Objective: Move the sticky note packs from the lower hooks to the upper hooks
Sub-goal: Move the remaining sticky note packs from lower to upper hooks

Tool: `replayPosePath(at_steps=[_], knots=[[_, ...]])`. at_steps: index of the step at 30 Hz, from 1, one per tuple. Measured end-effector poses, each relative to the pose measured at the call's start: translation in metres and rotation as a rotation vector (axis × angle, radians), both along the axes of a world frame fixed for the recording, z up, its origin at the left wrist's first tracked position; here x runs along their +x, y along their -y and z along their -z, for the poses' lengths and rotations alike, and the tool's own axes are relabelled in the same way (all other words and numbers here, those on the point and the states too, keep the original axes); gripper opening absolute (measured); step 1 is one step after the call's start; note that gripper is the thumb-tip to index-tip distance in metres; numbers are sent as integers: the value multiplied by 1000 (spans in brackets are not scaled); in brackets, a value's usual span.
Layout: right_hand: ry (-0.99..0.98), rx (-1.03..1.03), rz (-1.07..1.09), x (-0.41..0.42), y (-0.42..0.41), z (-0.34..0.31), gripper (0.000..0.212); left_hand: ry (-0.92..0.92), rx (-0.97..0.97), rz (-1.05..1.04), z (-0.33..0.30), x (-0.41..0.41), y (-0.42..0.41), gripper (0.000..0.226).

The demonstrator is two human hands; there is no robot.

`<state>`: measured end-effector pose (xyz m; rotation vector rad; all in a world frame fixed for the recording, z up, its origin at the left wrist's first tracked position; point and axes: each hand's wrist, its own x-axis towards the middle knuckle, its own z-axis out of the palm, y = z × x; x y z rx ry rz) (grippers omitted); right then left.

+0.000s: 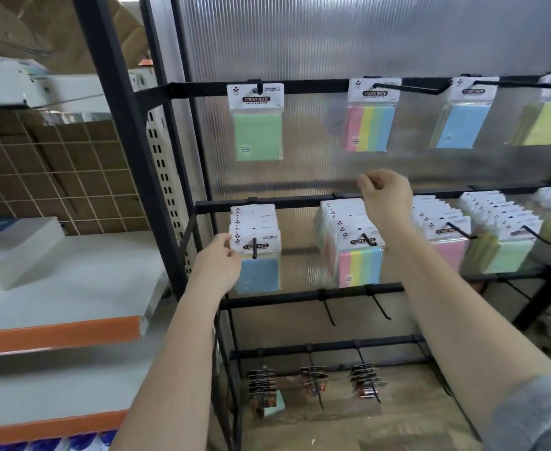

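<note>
Sticky note packs hang on a black rack. On the upper bar hang a green pack (257, 125), a striped pack (369, 120), a blue pack (463, 120) and a yellow pack (547, 120). The lower bar carries several stacks: a blue-fronted stack (257, 252), a striped stack (357, 255), a pink stack (446, 242) and a green stack (502, 242). My left hand (219, 262) pinches the left edge of the front blue pack on its hook. My right hand (386, 193) hovers with curled fingers above the striped stack, between the two bars, holding nothing.
Bare black hooks (328, 307) stick out of a bar under the stacks. Lower still, several small dark packs (262, 382) hang over a cardboard floor. A white shelf with an orange edge (59, 333) stands on the left, behind a black upright post (127, 125).
</note>
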<state>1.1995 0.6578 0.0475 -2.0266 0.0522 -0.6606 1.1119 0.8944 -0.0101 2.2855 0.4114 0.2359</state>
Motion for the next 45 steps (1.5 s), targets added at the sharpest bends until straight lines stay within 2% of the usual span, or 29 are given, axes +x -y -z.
replayPosePath(at_steps=[5, 13, 15, 19, 27, 32, 34, 36, 38, 45], knots=[[-99, 96, 73, -11, 31, 33, 27, 6, -16, -14, -2, -3, 6, 41], [-335, 150, 44, -24, 44, 80, 29, 60, -104, -93, 5, 1, 14, 41], [-360, 211, 33, -28, 40, 86, 35, 77, -111, -117, 6, 1, 17, 41], [-319, 219, 2, -35, 34, 96, 33, 98, -123, -163, 5, 1, 21, 40], [-293, 263, 100, -40, 29, 107, 28, 88, -65, -184, 6, 5, 20, 37], [-296, 315, 13, -46, 31, 109, 26, 10, 37, -143, 8, 11, 19, 18], [-301, 335, -37, -47, 32, 111, 21, -46, 51, -141, 10, 17, 18, 22], [-300, 354, -73, -49, 32, 111, 17, -78, 41, -152, 12, 20, 18, 20], [-285, 360, -105, -52, 32, 109, 24, -77, 20, -161, 14, 22, 20, 15], [-337, 383, -196, -63, 31, 91, 14, 14, -83, -148, 34, 21, 18, 18]])
